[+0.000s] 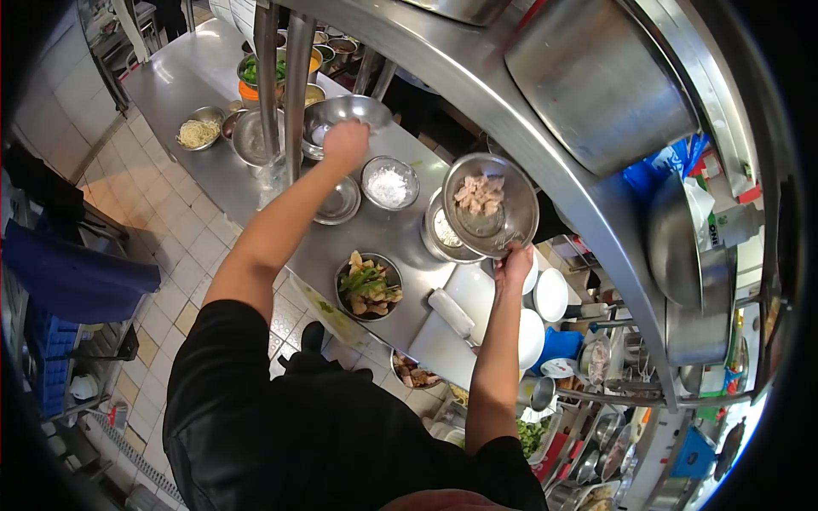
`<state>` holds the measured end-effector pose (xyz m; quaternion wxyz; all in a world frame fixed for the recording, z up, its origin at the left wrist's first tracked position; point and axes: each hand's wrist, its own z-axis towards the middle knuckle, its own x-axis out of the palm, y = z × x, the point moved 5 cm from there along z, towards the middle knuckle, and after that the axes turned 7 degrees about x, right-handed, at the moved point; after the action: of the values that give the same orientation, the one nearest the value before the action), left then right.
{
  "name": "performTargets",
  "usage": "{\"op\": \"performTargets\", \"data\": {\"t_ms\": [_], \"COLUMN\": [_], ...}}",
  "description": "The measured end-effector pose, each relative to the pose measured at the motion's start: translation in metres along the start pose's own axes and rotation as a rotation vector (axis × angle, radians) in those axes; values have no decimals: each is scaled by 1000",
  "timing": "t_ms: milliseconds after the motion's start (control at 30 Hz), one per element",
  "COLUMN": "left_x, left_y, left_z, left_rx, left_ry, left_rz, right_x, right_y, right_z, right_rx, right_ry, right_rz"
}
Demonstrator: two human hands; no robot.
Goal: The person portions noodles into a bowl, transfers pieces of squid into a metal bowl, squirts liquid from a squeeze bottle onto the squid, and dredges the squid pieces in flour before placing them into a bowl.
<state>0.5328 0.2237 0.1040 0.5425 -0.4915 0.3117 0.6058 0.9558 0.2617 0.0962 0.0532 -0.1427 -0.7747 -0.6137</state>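
Observation:
My right hand [514, 265] grips the rim of a steel bowl [517, 209], raised and tilted, with pale chunks that look like raw meat [480, 195] inside. Partly beneath it is a metal container [434, 232] with something white in it. At the far side of the counter, my left hand [347, 146] is closed at the near rim of a wide metal bowl [336, 107]; its fingertips are partly hidden. Between my hands, a small bowl of white powder [388, 186] rests on the counter. Closer to me stands a bowl of vegetable pieces [368, 286] with green leaves.
Steel posts [297, 94] and an overhead shelf [477, 98] with a large pot [601, 77] border the counter. A bowl of noodles or shreds [199, 129] sits at the left. White cutting boards [452, 324] and white plates [551, 295] lie at the right.

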Motion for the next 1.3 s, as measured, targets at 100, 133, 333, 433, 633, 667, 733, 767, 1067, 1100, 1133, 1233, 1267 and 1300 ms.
{"op": "performTargets", "data": {"t_ms": [100, 133, 333, 433, 633, 667, 733, 767, 1067, 1100, 1133, 1233, 1267, 1300], "left_x": [-6, -6, 5, 8, 15, 13, 5, 4, -45, -42, -31, -5, 12, 32], "left_y": [-44, -59, -100, -97, -85, -87, -82, -77, 62, 90, 122, 203, 232, 254], "left_z": [-56, -77, -161, -181, -222, -226, -230, -233, -333, -343, -350, -341, -338, -324], "left_rx": [256, 347, 562, 494, 336, 321, 296, 261, 108, 48, -15, -160, -170, -160], "left_ry": [-109, -104, -76, -120, -227, -257, -328, -320, -339, -339, -280, -119, -153, -193], "left_rz": [-13, -13, -86, -142, -385, -421, -480, -492, -293, -252, -179, 16, 38, 42], "right_x": [21, 23, 76, 80, 100, 99, 93, 86, -38, -49, -53, -67, -70, -67], "right_y": [24, 23, 18, -14, -19, -19, -19, -21, -76, -92, -100, -128, -133, -125], "right_z": [-14, -10, -86, -89, -119, -117, -110, -99, 14, 24, 28, 40, 40, 26], "right_rx": [-244, -366, -817, -964, -1171, -1157, -1082, -1002, 48, 98, 126, 197, 220, 210], "right_ry": [116, 146, 163, 172, 168, 159, 124, 99, -75, -118, -105, -62, -79, -178], "right_rz": [-115, -156, -554, -715, -693, -691, -633, -563, 80, 62, 36, -48, -89, -136]}}
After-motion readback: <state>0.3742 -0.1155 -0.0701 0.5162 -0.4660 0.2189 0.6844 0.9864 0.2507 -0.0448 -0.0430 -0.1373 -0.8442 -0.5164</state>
